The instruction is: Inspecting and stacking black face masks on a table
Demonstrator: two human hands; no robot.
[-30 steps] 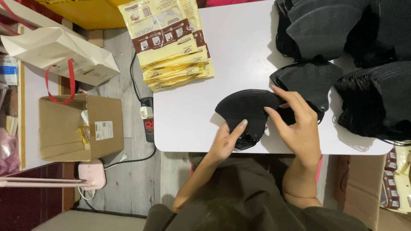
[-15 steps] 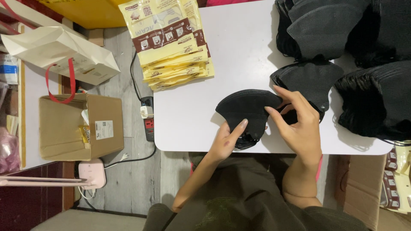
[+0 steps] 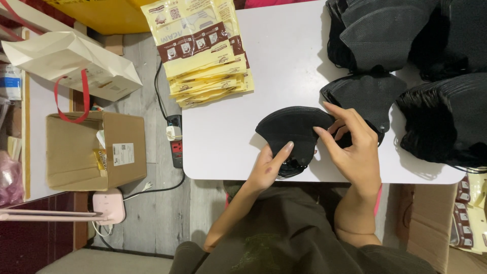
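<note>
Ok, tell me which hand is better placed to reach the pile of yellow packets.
Left, probably. The left hand rests on the black mask's near-left edge, on the side of the yellow packets. The right hand lies on the mask's far side, toward the black mask stacks.

The black mask [image 3: 294, 132] looks like soft, matt cloth. The white tabletop [image 3: 223, 142] is smooth and a bit shiny. The yellow packets [image 3: 203, 50] are glossy plastic. The brown box [image 3: 94, 152] is plain cardboard.

Masks and pouches on the tabletop [image 3: 284, 66]

A mask [image 3: 291, 129] lies at centre; pouch stack [image 3: 203, 50] at 11 o'clock, mask piles [image 3: 406, 30] at 2, cardboard box [image 3: 94, 149] on the floor at 9.
</note>
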